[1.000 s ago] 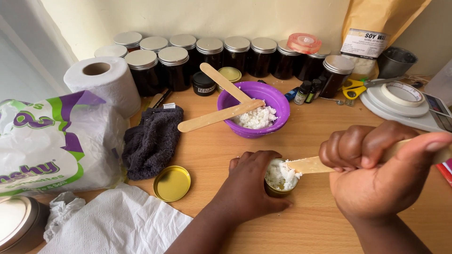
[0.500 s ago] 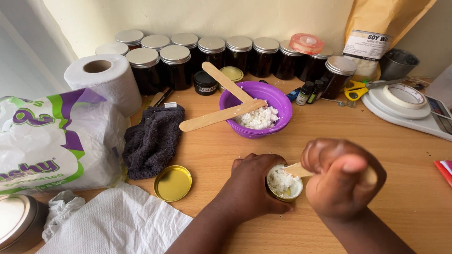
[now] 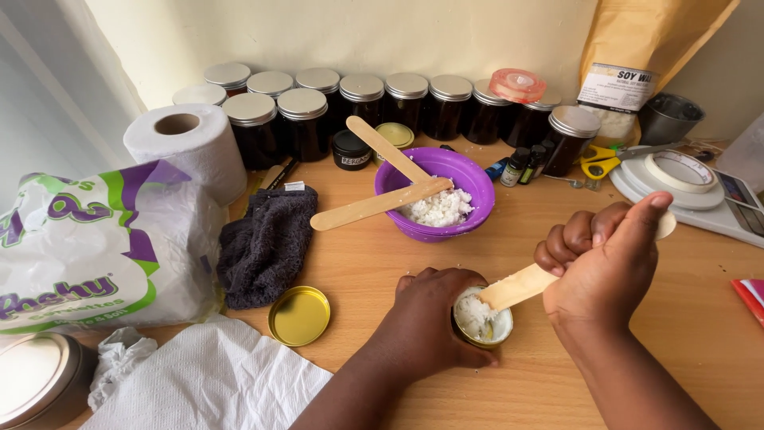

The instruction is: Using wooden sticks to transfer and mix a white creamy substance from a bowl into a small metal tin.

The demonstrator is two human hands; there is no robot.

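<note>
The left hand [image 3: 426,322] is closed around a small round gold tin [image 3: 483,318] of white flakes on the wooden table [image 3: 700,334]. The right hand [image 3: 605,263] grips a flat wooden stick [image 3: 517,287], its tip in the tin.

I've got one view only, from the head camera, so there's no second view to share anything with. It looks steeply down and forward over the table [image 3: 358,263], close in. My left hand [image 3: 430,318] and right hand [image 3: 605,263] fill the bottom centre, forearms running in from the lower edge. Facing ahead, the view takes in the purple bowl [image 3: 469,179] at mid-distance, then the row of jars [image 3: 362,99] against the wall [image 3: 358,36] at the top. The paper roll [image 3: 187,147] sits far left, the scale [image 3: 692,195] far right.
</note>
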